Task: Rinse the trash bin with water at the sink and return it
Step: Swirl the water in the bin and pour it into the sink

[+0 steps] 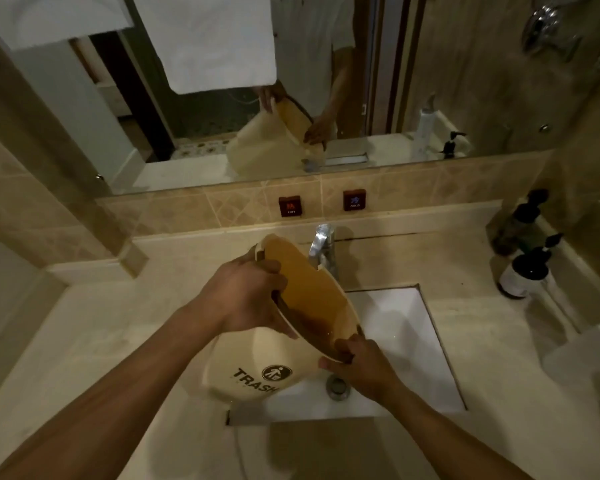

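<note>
the left hand (248,296) is curled over the far-left rim of the trash bin (257,372), fingers hooked inside the opening, thumb side on the outer wall. the bin is cream, printed "trash", tipped on its side so its mouth faces right toward the faucet (323,249), its body hanging over the front-left corner of the sink (409,327) and partly over the bench (94,348). the right hand (359,363) pinches the near rim at the low point, just above the drain (336,386).

this looks like the rinse-and-pour step: the mouth is tilted down into the basin, and a darker patch along the low inner wall may be water, though i cannot tell for sure. i see no clear stream from the faucet. next it probably needs a further tilt to empty, keeping the rim over the basin so nothing spills onto the bench.

the faucet stands just beside the upper rim, so swinging the bin rightward risks a knock. the left of the bench has open room; dark pump bottles (523,268) crowd the right back edge, well apart from the bin.
</note>
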### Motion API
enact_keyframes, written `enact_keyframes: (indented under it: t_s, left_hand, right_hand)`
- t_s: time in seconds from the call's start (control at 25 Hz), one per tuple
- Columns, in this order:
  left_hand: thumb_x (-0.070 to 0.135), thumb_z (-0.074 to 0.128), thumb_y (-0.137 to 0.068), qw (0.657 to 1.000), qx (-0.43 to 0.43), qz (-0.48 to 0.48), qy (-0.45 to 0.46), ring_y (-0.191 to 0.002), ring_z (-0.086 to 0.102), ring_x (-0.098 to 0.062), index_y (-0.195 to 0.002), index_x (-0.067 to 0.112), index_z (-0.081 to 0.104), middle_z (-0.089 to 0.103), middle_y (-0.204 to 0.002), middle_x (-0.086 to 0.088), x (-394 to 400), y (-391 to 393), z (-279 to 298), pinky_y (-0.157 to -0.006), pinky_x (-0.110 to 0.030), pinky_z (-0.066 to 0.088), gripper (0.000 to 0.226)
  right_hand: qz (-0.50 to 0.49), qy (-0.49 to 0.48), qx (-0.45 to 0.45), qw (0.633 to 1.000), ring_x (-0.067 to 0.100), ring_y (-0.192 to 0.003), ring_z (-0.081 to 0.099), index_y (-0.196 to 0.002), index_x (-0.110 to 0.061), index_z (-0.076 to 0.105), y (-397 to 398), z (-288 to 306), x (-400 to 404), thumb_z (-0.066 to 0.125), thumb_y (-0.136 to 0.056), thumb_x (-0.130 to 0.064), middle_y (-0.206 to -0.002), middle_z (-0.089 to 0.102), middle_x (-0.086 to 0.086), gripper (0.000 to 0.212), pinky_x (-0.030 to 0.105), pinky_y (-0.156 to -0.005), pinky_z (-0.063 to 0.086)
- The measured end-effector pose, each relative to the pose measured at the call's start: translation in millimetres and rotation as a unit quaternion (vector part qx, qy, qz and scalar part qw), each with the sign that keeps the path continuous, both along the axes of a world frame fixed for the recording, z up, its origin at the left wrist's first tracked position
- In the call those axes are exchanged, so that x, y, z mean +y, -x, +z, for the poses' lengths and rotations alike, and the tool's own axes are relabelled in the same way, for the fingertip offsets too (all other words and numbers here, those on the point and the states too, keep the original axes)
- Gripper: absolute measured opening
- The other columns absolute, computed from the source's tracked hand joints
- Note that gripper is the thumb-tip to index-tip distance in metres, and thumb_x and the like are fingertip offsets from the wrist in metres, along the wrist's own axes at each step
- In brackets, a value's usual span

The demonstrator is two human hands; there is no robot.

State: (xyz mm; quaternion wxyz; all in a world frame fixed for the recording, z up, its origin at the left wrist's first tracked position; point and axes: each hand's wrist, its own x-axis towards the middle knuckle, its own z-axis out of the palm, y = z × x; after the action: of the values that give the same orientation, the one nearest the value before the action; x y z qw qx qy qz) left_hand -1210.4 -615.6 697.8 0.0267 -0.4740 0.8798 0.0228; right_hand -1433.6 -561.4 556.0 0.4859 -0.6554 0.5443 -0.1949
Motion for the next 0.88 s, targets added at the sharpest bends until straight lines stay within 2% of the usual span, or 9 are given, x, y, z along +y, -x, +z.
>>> enact_keyframes:
  t_s: [0.04, 0.12, 0.2, 0.28, 0.32, 0.44, 0.64, 0.8, 0.88]
  left_hand:
    - [0.084, 0.055, -0.052, 1.000, -0.010, 0.008, -0.010, -0.094, 0.046, -0.012, -0.072, 0.034, 0.049, 0.043, -0.079, 0.016, 0, 2, 3, -0.067, -0.026, 0.044, 0.055]
    - [0.077, 0.062, -0.059, 0.999, 0.008, 0.027, -0.046, -0.088, 0.043, -0.007, -0.074, 0.031, 0.052, 0.044, -0.080, 0.015, -1, 12, 5, -0.066, -0.025, 0.043, 0.049]
    - [0.054, 0.069, -0.076, 0.988, 0.069, 0.061, -0.123, -0.085, 0.046, -0.004, -0.077, 0.026, 0.055, 0.049, -0.087, 0.010, -5, 24, 5, -0.072, -0.025, 0.048, 0.031]
    - [0.036, 0.071, -0.084, 0.987, 0.048, 0.041, -0.147, -0.093, 0.054, -0.015, -0.088, 0.021, 0.059, 0.056, -0.098, 0.000, -11, 40, 4, -0.082, -0.038, 0.051, 0.020]
    - [0.042, 0.073, -0.081, 0.983, 0.057, 0.058, -0.164, -0.089, 0.055, -0.017, -0.087, 0.023, 0.057, 0.056, -0.095, 0.002, -15, 46, 6, -0.077, -0.041, 0.052, 0.025]
    - [0.078, 0.071, -0.057, 0.986, -0.127, 0.022, -0.104, -0.079, 0.053, -0.009, -0.070, 0.034, 0.047, 0.056, -0.085, 0.015, -19, 61, 16, -0.065, -0.029, 0.044, 0.051]
    - [0.078, 0.072, -0.055, 0.980, -0.166, 0.007, -0.113, -0.072, 0.052, -0.005, -0.068, 0.035, 0.049, 0.056, -0.077, 0.017, -27, 71, 17, -0.061, -0.027, 0.045, 0.051]
    - [0.081, 0.070, -0.053, 0.974, -0.189, 0.013, -0.127, -0.071, 0.054, -0.006, -0.070, 0.034, 0.055, 0.056, -0.075, 0.015, -29, 76, 17, -0.064, -0.029, 0.051, 0.053]
    - [0.081, 0.071, -0.052, 0.972, -0.193, 0.024, -0.133, -0.070, 0.055, -0.006, -0.077, 0.032, 0.062, 0.058, -0.074, 0.015, -30, 73, 17, -0.063, -0.029, 0.052, 0.056]
  right_hand:
    - [-0.019, -0.004, -0.025, 0.999, 0.001, -0.069, 0.054, -0.074, -0.034, 0.053, -3, -5, 2, 0.073, -0.082, -0.035, -0.072, 0.054, -0.014, 0.021, 0.012, -0.064, 0.043]
    - [-0.050, -0.023, -0.063, 0.997, 0.003, -0.072, 0.059, -0.081, -0.033, 0.054, -8, -15, 7, 0.073, -0.082, -0.031, -0.077, 0.058, -0.012, 0.020, 0.015, -0.066, 0.048]
    - [-0.077, -0.033, -0.071, 0.994, 0.006, -0.074, 0.060, -0.083, -0.030, 0.055, -8, -28, 13, 0.073, -0.082, -0.029, -0.079, 0.060, -0.007, 0.019, 0.020, -0.068, 0.052]
    - [-0.107, -0.039, -0.069, 0.991, 0.014, -0.069, 0.059, -0.079, -0.026, 0.056, -5, -39, 17, 0.073, -0.082, -0.028, -0.074, 0.058, -0.002, 0.018, 0.034, -0.072, 0.054]
    - [-0.118, -0.046, -0.078, 0.989, 0.017, -0.066, 0.058, -0.077, -0.023, 0.057, -4, -43, 18, 0.073, -0.082, -0.028, -0.072, 0.058, 0.001, 0.017, 0.039, -0.073, 0.054]
    - [-0.139, -0.071, -0.114, 0.981, 0.021, -0.064, 0.057, -0.073, -0.023, 0.061, -5, -49, 20, 0.073, -0.083, -0.029, -0.069, 0.058, 0.003, 0.016, 0.044, -0.072, 0.053]
    - [-0.141, -0.082, -0.156, 0.974, 0.008, -0.060, 0.048, -0.064, -0.023, 0.056, -8, -48, 24, 0.069, -0.087, -0.025, -0.064, 0.049, -0.005, 0.026, 0.021, -0.066, 0.044]
    - [-0.144, -0.072, -0.171, 0.972, 0.003, -0.053, 0.039, -0.063, -0.004, 0.058, -11, -55, 29, 0.068, -0.075, -0.048, -0.060, 0.044, -0.005, 0.047, 0.021, -0.059, 0.034]
    - [-0.145, -0.076, -0.178, 0.970, 0.002, -0.052, 0.036, -0.066, 0.002, 0.058, -14, -57, 29, 0.066, -0.073, -0.050, -0.059, 0.042, -0.006, 0.053, 0.024, -0.059, 0.031]
